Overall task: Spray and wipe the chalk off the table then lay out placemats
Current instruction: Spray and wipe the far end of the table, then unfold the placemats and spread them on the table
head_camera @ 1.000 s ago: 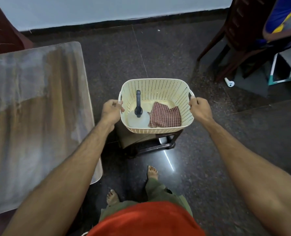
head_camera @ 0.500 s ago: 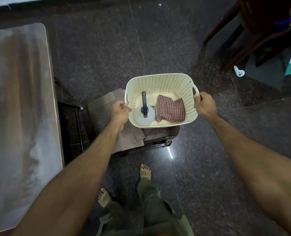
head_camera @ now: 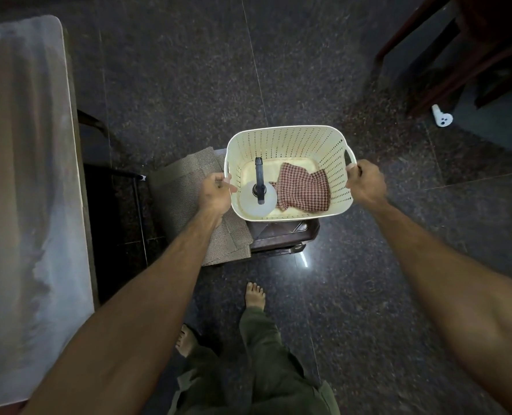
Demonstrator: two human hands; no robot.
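I hold a cream perforated basket (head_camera: pixel 290 139) over a dark stool (head_camera: pixel 281 238). My left hand (head_camera: pixel 216 194) grips its left handle and my right hand (head_camera: pixel 365 184) grips its right handle. Inside the basket stands a clear spray bottle with a black nozzle (head_camera: pixel 259 187), and beside it lies a red checked cloth (head_camera: pixel 304 190). Brown-grey woven placemats (head_camera: pixel 189 205) lie on the stool to the basket's left. The chalk-smeared table (head_camera: pixel 24 190) runs along the left edge of the view.
Dark polished stone floor all around. A brown chair (head_camera: pixel 458 55) stands at the top right, with a small white object (head_camera: pixel 441 116) on the floor near it. My bare feet (head_camera: pixel 254 296) are just below the stool. A black table frame shows beside the table edge.
The view has tilted further down and shifted right. The basket stays in both hands and has moved to the right over the stool, uncovering the placemats to its left.
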